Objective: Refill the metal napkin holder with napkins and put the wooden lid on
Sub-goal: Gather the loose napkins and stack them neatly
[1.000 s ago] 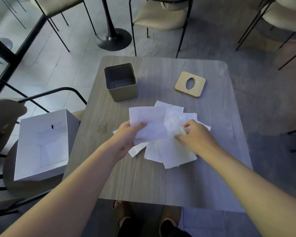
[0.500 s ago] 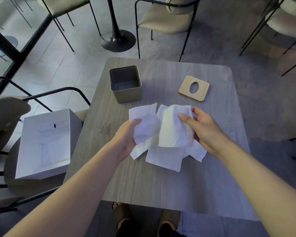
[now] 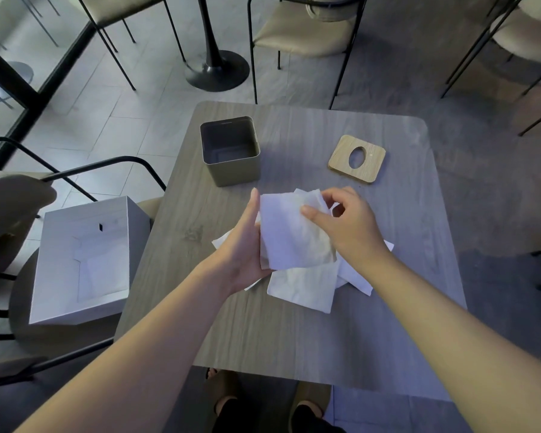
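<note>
Left hand (image 3: 242,248) now flat against the gathered napkins (image 3: 294,232), right hand (image 3: 347,223) pinching their top edge; a second ago both were sorting a spread pile on the table (image 3: 263,332). Stack lifted and squared, a few sheets lie under the hands. Metal napkin holder (image 3: 231,151) empty just beyond left hand; wooden lid (image 3: 356,159) beyond right. Loading likely next.

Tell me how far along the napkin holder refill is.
Done: nothing is loaded; the metal napkin holder stands open and looks empty. In hand: the left hand and right hand hold a gathered stack of napkins above loose napkins on the table. Left: collect the rest, put them in, then fit the wooden lid, lying apart to the holder's right.
</note>
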